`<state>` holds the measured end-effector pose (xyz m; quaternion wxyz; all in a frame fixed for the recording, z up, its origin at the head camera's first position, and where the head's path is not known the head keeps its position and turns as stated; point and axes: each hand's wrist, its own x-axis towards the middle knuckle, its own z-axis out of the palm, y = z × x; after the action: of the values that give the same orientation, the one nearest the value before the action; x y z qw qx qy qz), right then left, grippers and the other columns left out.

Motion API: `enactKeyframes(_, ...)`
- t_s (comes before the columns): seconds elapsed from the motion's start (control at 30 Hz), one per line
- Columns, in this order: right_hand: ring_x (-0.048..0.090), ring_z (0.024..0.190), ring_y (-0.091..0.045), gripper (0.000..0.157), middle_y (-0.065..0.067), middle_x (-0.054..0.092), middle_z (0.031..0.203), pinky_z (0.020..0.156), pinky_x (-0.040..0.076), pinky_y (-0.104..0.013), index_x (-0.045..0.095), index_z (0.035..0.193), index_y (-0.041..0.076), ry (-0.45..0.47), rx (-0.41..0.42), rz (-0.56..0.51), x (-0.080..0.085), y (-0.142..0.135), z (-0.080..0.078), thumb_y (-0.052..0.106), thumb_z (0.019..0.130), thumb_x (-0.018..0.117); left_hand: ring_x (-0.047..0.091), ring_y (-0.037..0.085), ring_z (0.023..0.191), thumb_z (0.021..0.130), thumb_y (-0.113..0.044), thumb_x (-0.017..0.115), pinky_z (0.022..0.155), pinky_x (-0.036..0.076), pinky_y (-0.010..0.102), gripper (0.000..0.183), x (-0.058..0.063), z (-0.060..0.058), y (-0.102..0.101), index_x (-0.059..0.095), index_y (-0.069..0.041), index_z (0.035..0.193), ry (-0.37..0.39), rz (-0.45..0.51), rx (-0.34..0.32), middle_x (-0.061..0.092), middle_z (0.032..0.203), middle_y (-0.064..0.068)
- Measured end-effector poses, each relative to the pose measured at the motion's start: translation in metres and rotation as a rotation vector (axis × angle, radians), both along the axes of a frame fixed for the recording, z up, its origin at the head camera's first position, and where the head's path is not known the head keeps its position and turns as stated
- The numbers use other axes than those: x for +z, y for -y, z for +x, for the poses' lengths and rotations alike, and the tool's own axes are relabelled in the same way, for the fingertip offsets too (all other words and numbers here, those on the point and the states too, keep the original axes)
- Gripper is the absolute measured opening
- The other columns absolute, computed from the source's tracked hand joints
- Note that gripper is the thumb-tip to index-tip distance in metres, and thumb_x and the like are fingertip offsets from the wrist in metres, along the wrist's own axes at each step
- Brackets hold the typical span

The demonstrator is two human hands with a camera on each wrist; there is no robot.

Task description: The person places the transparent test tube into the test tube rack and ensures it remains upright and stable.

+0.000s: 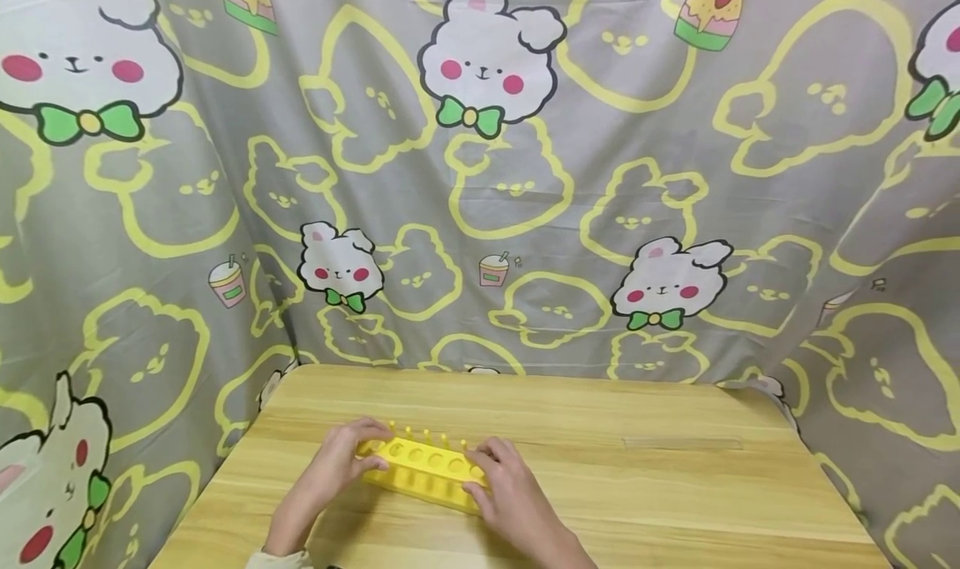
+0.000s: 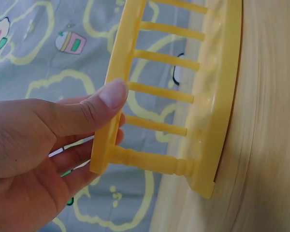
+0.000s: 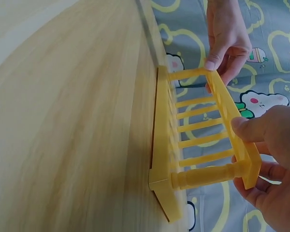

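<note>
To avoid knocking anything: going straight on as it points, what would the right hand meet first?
The yellow rack the right hand grips; beyond, probably the patterned curtain, though depth is unclear.

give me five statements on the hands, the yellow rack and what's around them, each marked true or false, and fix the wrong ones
1. The left hand grips one end of the yellow rack. True.
2. The right hand hangs free of the rack. False: its thumb and fingers grip the other end.
3. The rack's top has a row of round openings. True.
4. The tabletop is plain black. False: it is light brown with a wood grain.
5. The grey cloth behind the table shows printed rabbit heads. True.
</note>
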<state>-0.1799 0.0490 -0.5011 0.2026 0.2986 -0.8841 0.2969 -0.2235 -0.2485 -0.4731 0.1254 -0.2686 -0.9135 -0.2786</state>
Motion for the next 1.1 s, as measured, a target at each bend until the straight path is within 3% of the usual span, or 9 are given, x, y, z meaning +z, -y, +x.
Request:
enactKeyframes(0.4, 0.056, 0.105, -0.014, 0.035, 0.001, 0.06, 0.115, 0.084, 0.057, -0.023, 0.07, 0.125, 0.004, 0.045, 0.014, 0.042, -0.005, -0.021, 0.007, 0.02, 0.094, 0.077, 0.072, 0.031, 0.099, 0.068, -0.012, 0.091, 0.091, 0.06, 0.046, 0.04, -0.007, 0.008, -0.014, 0.077, -0.003, 0.105, -0.012, 0.028, -0.019, 0.075, 0.107, 0.009)
enactKeyframes(0.67, 0.057, 0.104, -0.016, 0.036, -0.002, 0.061, 0.116, 0.083, 0.059, -0.024, 0.07, 0.122, 0.002, -0.001, 0.012, 0.043, -0.006, -0.034, 0.008, 0.016, 0.091, 0.08, 0.071, 0.031, 0.1, 0.068, -0.012, 0.091, 0.092, 0.059, 0.048, 0.04, -0.01, 0.01, -0.028, 0.077, -0.004, 0.105, 0.009, 0.041, -0.013, 0.075, 0.107, 0.009)
enactKeyframes(0.87, 0.056, 0.106, -0.015, 0.036, -0.001, 0.062, 0.118, 0.086, 0.059, -0.025, 0.069, 0.125, 0.003, 0.033, 0.005, 0.036, -0.002, -0.043, 0.006, 0.016, 0.092, 0.078, 0.072, 0.03, 0.099, 0.069, -0.013, 0.091, 0.091, 0.06, 0.046, 0.04, -0.009, 0.011, -0.038, 0.077, -0.004, 0.106, 0.01, 0.053, -0.002, 0.075, 0.106, 0.008)
enactKeyframes(1.1, 0.057, 0.103, -0.015, 0.039, -0.001, 0.063, 0.115, 0.085, 0.059, -0.026, 0.07, 0.123, 0.003, -0.005, -0.014, 0.035, 0.001, -0.052, 0.0, 0.014, 0.087, 0.082, 0.072, 0.027, 0.095, 0.067, -0.015, 0.092, 0.087, 0.062, 0.044, 0.041, -0.003, 0.011, -0.049, 0.078, -0.005, 0.105, -0.011, 0.033, 0.028, 0.076, 0.104, 0.006)
